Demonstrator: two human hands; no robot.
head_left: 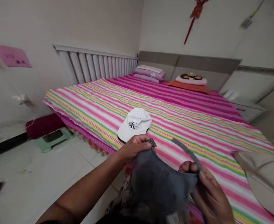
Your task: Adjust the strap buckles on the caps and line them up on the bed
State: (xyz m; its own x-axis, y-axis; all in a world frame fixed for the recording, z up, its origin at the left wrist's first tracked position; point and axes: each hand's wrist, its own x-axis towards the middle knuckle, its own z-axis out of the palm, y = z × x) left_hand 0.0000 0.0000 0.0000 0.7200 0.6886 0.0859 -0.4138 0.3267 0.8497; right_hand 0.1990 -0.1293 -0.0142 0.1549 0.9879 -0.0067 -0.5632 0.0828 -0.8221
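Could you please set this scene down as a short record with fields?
Left hand: grips the gray cloth item near a buckle
Right hand: grips its other side, by a loose-ended strap
Cap: white cap with black letters, on the striped sheet
Headboard end: folded purple bedding
Floor: green stool

From afar I read black letters [132, 125] on front of white baseball cap [137, 117], near front edge of bed [88, 101]: large K, smaller C or G. Marks on pink wall sheet [12, 56] too blurred.
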